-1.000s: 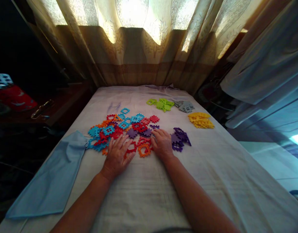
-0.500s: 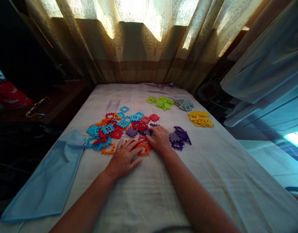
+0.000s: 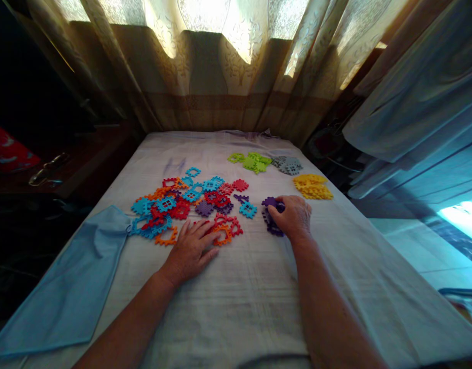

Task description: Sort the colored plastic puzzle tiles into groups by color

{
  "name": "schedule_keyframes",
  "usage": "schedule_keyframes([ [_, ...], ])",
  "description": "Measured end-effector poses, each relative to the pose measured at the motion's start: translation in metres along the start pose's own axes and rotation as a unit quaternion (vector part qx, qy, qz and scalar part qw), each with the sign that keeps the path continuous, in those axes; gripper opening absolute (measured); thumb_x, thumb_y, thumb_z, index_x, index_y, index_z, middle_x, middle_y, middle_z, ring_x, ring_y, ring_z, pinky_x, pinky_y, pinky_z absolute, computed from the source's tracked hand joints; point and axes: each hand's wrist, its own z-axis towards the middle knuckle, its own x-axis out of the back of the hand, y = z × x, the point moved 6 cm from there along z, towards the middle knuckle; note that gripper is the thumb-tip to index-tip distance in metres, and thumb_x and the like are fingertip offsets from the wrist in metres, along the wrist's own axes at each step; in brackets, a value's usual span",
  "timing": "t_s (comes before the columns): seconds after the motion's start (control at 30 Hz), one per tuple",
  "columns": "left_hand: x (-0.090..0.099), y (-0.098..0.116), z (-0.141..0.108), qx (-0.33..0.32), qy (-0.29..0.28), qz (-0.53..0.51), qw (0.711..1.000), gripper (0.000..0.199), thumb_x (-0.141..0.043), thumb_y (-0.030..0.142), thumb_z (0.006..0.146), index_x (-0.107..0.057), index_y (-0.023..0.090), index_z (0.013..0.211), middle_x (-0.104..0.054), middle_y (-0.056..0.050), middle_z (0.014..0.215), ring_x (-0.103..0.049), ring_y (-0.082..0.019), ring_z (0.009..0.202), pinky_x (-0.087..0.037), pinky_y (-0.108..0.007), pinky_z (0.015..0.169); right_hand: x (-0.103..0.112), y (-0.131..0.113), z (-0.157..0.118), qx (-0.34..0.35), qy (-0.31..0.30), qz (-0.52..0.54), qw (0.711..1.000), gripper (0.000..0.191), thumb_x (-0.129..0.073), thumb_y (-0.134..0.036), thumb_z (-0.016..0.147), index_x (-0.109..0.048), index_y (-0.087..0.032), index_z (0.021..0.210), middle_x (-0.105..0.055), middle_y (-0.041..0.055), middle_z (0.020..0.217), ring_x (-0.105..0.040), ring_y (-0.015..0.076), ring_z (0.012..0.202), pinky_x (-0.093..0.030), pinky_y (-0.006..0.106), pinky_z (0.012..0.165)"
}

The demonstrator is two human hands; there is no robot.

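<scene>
My left hand lies flat with its fingers spread, its fingertips on the near edge of a mixed heap of plastic interlocking tiles with toothed edges. Beside it are an orange tile and several red tiles. Over on the right, my right hand is closed on a purple interlocking tile, above the small purple pile; its far fingers are partly hidden. A blue window tile lies apart, between the heap and the purple pile.
Farther back lie lime-green tiles, grey tiles and yellow tiles in separate groups. A light blue cloth bag rests at the left on the white sheet. Behind hangs a curtain.
My right hand has moved right, from the heap to the purple pile. The blue window tile now shows where that hand was. My left hand has stayed at the heap.
</scene>
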Motion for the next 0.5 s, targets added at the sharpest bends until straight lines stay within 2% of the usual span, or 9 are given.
schedule_keyframes([
  [0.1, 0.0, 0.0, 0.0, 0.005, 0.003, -0.001, 1.0, 0.038, -0.052, 0.042, 0.093, -0.063, 0.033, 0.128, -0.056, -0.008, 0.142, -0.045, -0.03, 0.135, -0.022, -0.063, 0.116, -0.002, 0.005, 0.0, -0.01, -0.021, -0.007, 1.0, 0.027, -0.059, -0.038, 0.076, -0.07, -0.019, 0.093, -0.068, 0.0125, 0.101, -0.053, 0.0311, 0.108, -0.036, 0.046, 0.092],
  [0.2, 0.002, -0.001, 0.0, 0.011, 0.01, -0.001, 1.0, 0.036, -0.051, 0.042, 0.093, -0.064, 0.032, 0.125, -0.058, -0.008, 0.14, -0.046, -0.03, 0.135, -0.023, -0.063, 0.115, -0.001, -0.002, -0.001, -0.003, -0.018, -0.007, 1.0, 0.025, -0.06, -0.033, 0.076, -0.071, -0.019, 0.093, -0.066, 0.0145, 0.116, -0.05, 0.0327, 0.117, -0.035, 0.049, 0.095],
  [0.33, 0.004, -0.001, -0.001, 0.014, 0.015, 0.008, 1.0, 0.036, -0.048, 0.042, 0.094, -0.065, 0.03, 0.123, -0.059, -0.009, 0.139, -0.048, -0.03, 0.133, -0.024, -0.063, 0.114, -0.002, -0.033, -0.008, 0.061, -0.012, 0.009, 0.998, 0.02, -0.058, -0.028, 0.081, -0.071, -0.02, 0.094, -0.065, 0.0125, 0.125, -0.045, 0.0331, 0.128, -0.03, 0.051, 0.103],
  [0.43, 0.007, -0.002, -0.001, 0.019, 0.029, 0.012, 0.999, 0.034, -0.049, 0.043, 0.094, -0.067, 0.029, 0.12, -0.061, -0.009, 0.137, -0.05, -0.029, 0.131, -0.023, -0.061, 0.115, -0.012, -0.062, -0.018, 0.111, -0.061, 0.009, 0.992, 0.018, -0.058, -0.028, 0.085, -0.071, -0.021, 0.094, -0.07, 0.0107, 0.116, -0.045, 0.0336, 0.128, -0.025, 0.054, 0.106],
  [0.5, 0.01, -0.002, -0.001, 0.023, 0.039, 0.015, 0.999, 0.033, -0.049, 0.043, 0.094, -0.068, 0.029, 0.118, -0.062, -0.008, 0.136, -0.051, -0.029, 0.13, -0.023, -0.06, 0.116, -0.017, -0.075, -0.024, 0.118, -0.092, 0.0, 0.989, 0.017, -0.058, -0.028, 0.086, -0.071, -0.021, 0.093, -0.073, 0.0106, 0.11, -0.047, 0.0343, 0.127, -0.023, 0.056, 0.108],
])
